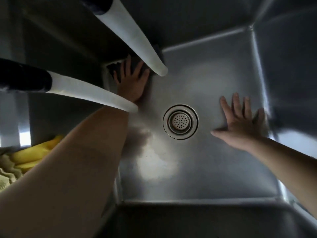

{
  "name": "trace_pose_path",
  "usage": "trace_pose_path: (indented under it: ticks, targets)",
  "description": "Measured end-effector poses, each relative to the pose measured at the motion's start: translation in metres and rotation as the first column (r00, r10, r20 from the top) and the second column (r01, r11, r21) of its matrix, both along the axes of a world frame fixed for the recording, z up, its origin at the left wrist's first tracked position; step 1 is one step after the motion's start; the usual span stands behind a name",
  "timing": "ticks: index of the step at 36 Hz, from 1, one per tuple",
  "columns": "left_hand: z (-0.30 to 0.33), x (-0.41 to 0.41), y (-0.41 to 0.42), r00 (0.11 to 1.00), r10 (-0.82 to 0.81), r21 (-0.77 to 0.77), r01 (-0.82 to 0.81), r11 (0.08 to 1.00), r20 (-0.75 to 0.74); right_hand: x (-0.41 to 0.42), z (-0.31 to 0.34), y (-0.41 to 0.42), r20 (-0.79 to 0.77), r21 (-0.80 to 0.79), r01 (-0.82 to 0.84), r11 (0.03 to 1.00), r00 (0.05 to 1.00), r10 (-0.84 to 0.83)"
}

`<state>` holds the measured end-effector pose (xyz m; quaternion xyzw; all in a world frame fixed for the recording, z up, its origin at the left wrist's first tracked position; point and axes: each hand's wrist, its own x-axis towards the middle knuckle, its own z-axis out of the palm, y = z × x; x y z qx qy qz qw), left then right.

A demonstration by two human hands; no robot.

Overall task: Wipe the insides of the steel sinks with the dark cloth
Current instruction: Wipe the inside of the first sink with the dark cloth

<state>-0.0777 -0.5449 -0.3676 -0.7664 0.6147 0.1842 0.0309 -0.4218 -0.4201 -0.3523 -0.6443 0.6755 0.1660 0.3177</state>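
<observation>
Looking straight down into a deep steel sink [214, 169], dim, with brushed metal walls rising on every side and pale glare patches on the floor. Left hand [131, 83] spread flat, fingers splayed, pressing the dark cloth [113, 68] into the far left corner of the basin floor; cloth mostly hidden beneath the palm and fingers, only dark edges showing beyond the fingertips and beside the thumb. Right hand [240, 124] open, empty, fingers apart, laid flat on the basin floor close to the right wall. Between the two hands, a round drain [180, 121] with a perforated strainer, nearer the right hand's thumb than the left wrist. Above the left hand, two pale spouts with black bases: upper spout [133, 35] ending just past the left fingertips, lower spout [89, 91] crossing over the left wrist. Behind the left forearm, outside the basin's left wall, a yellow cloth [34, 155] bunched beside a pale green towel [6, 176]. Smudged, cloudy patch on the steel just beside the left forearm.
</observation>
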Motion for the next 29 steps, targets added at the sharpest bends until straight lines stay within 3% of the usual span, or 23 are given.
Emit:
trace_pose_path:
  ticks: [3, 8, 15, 19, 21, 29]
  targets:
    - [-0.001, -0.005, 0.008, 0.996, 0.034, 0.022, -0.036, 0.999, 0.087, 0.000, 0.001, 0.001, 0.001, 0.002, -0.002, 1.000, 1.000, 0.002]
    - [0.006, -0.016, 0.070, 0.931, 0.363, -0.010, -0.364, 0.931, -0.037, 0.004, 0.008, -0.002, 0.003, 0.044, 0.009, 0.999, 1.000, -0.009]
    - [0.011, -0.060, 0.226, 0.822, 0.567, 0.093, -0.570, 0.817, 0.053, 0.008, 0.017, -0.002, -0.014, 0.078, 0.008, 0.997, 1.000, -0.007]
    - [0.007, -0.070, 0.287, 0.815, 0.575, 0.223, -0.575, 0.787, 0.069, 0.010, 0.020, -0.002, -0.019, 0.089, -0.001, 0.996, 1.000, 0.003]
    - [0.004, -0.070, 0.291, 0.815, 0.574, 0.239, -0.574, 0.783, 0.073, 0.009, 0.019, -0.002, -0.019, 0.092, -0.003, 0.996, 1.000, 0.005]
    - [0.007, -0.083, 0.241, 0.743, 0.663, 0.051, -0.668, 0.742, 0.094, 0.007, 0.008, 0.000, -0.015, 0.078, -0.023, 0.997, 1.000, 0.024]
